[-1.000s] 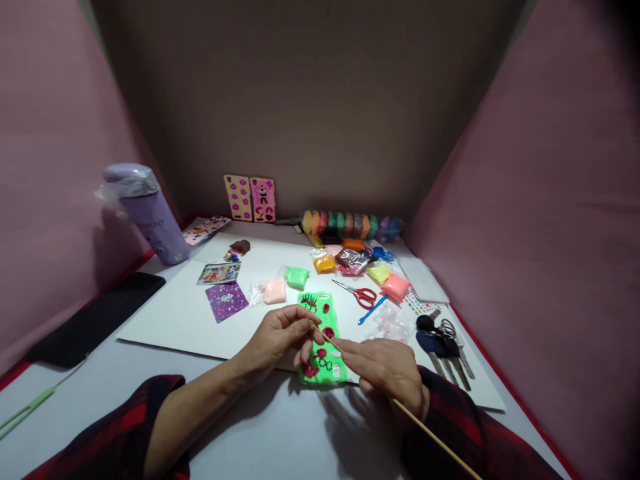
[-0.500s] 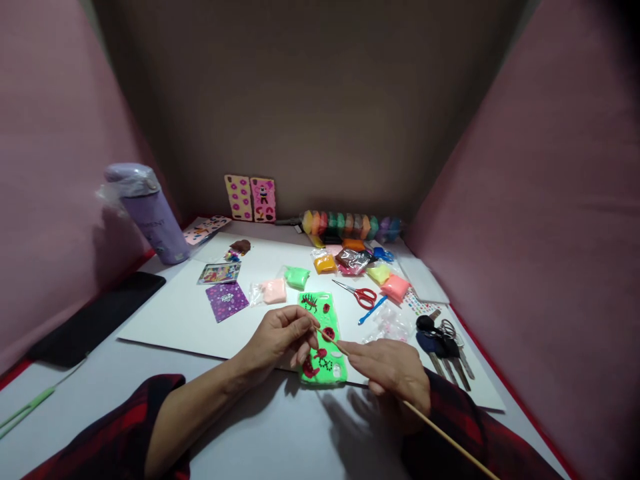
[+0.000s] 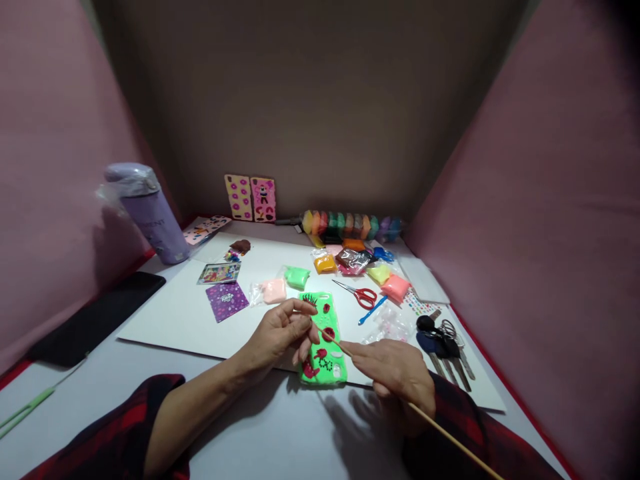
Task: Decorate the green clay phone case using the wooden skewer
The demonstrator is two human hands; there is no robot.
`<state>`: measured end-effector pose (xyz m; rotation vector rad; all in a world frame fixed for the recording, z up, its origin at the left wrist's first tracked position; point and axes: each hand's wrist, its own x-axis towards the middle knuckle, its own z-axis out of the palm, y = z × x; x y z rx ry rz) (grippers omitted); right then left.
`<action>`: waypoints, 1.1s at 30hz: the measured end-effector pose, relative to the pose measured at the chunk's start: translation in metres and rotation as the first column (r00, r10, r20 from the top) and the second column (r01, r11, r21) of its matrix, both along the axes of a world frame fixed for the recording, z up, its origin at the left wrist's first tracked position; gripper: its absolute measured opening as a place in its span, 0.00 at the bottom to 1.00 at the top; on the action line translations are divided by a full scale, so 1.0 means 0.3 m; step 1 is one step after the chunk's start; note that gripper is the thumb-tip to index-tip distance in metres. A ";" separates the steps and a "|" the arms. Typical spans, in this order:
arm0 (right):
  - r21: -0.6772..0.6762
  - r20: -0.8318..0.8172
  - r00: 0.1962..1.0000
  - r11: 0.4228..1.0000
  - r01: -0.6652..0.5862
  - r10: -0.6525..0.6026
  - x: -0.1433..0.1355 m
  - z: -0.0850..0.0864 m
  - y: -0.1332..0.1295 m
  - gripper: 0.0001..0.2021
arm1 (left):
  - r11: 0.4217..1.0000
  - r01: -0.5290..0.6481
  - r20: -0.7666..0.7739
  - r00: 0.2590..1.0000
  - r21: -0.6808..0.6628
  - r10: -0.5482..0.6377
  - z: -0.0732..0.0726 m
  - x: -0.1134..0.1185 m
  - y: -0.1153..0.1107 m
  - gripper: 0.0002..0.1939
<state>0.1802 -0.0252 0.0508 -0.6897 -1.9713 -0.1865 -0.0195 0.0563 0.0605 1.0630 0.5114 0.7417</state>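
Note:
My right hand [image 3: 395, 373] is closed round a long, thin wooden stick [image 3: 450, 440], palm down, with the rear end running out toward the lower right. The stick's front end meets the pinched thumb and fingers of my left hand [image 3: 287, 333]; whatever tiny thing they may hold there is hidden. Beneath both hands lies a bright green clay-covered phone case [image 3: 327, 377], decorated with dark red clay shapes and small dark beads. My left fingers cover part of its left side.
Red-handled scissors [image 3: 365, 297], a blue modelling tool [image 3: 373, 311] and keys [image 3: 445, 347] lie right on the white board [image 3: 175, 320]. Several clay packets [image 3: 353, 260] sit behind. A purple bottle [image 3: 157, 220] stands left, with a light-green-handled tool [image 3: 30, 407] at the near left.
My right hand has shifted slightly to the right along with the stick. The fingers of my left hand have lifted a little, with the hand otherwise in place.

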 end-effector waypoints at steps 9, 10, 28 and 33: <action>0.002 0.042 0.999 1.000 0.008 -0.008 -0.010 0.019 0.010 0.16 | 0.997 0.075 0.010 0.997 0.018 -0.075 -0.007 0.000 -0.007 0.11; 0.007 0.033 0.999 1.000 0.002 -0.002 -0.008 0.017 0.010 0.16 | 0.998 0.062 -0.001 0.998 0.012 -0.062 -0.009 -0.001 -0.004 0.11; -0.013 0.021 1.000 1.000 0.019 -0.019 -0.011 0.008 0.003 0.15 | 1.000 -0.014 -0.094 0.995 -0.007 0.013 -0.006 0.001 0.005 0.15; -0.002 0.069 0.997 1.000 0.018 -0.018 -0.010 0.019 0.000 0.16 | 0.998 -0.044 -0.096 0.995 -0.041 0.040 -0.005 -0.001 0.005 0.15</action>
